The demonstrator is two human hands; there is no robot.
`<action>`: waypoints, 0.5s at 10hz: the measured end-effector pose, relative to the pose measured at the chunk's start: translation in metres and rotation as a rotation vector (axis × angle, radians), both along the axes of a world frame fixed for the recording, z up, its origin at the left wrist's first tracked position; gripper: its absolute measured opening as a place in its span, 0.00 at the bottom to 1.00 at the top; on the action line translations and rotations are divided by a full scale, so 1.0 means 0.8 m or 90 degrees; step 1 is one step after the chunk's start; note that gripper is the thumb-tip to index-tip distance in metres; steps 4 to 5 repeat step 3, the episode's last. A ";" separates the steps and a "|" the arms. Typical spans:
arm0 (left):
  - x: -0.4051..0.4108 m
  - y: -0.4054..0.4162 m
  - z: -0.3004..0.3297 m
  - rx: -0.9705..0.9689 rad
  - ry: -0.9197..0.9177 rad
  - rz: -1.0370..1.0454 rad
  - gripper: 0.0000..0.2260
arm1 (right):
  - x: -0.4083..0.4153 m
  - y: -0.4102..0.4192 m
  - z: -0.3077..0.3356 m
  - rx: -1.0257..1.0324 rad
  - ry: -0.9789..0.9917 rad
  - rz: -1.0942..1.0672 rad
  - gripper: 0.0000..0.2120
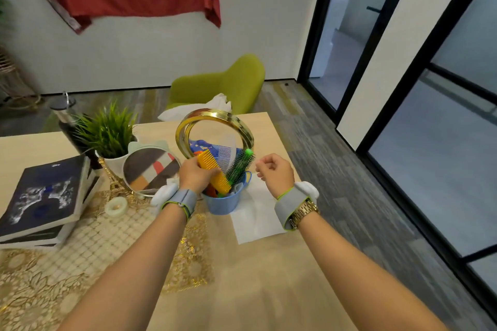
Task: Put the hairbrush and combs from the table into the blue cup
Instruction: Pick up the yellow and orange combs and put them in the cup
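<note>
A small blue cup (pixel 223 203) stands on the table just right of the gold runner. A green round hairbrush (pixel 240 166) leans upright in it, with a pale comb (pixel 224 162) behind. My left hand (pixel 194 176) grips a yellow comb (pixel 213 170), whose lower end dips into the cup. An orange piece shows inside the rim. To the right of the cup, my right hand (pixel 275 173) hovers with fingers curled, holding nothing.
A gold ring mirror (pixel 185 129) stands behind the cup, a round mirror (pixel 150 166), potted plant (pixel 107 134), small Eiffel tower and stacked books (pixel 45 196) to the left. White paper (pixel 255 217) lies under the cup's right side. A green chair sits beyond the table.
</note>
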State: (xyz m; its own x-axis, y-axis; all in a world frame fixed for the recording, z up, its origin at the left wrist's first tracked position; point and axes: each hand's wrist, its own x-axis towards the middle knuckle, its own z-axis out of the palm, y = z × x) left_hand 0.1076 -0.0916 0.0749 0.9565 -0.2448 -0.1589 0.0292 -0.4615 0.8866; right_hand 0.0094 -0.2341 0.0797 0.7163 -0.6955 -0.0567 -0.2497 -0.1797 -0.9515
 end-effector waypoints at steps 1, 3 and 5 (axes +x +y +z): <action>-0.002 -0.009 0.004 -0.019 -0.014 0.042 0.10 | -0.003 -0.006 0.003 0.023 0.003 0.012 0.14; -0.001 -0.012 0.002 -0.003 -0.090 0.029 0.13 | 0.000 -0.004 0.002 0.048 -0.017 0.024 0.14; -0.001 -0.012 0.002 -0.003 -0.090 0.029 0.13 | 0.000 -0.004 0.002 0.048 -0.017 0.024 0.14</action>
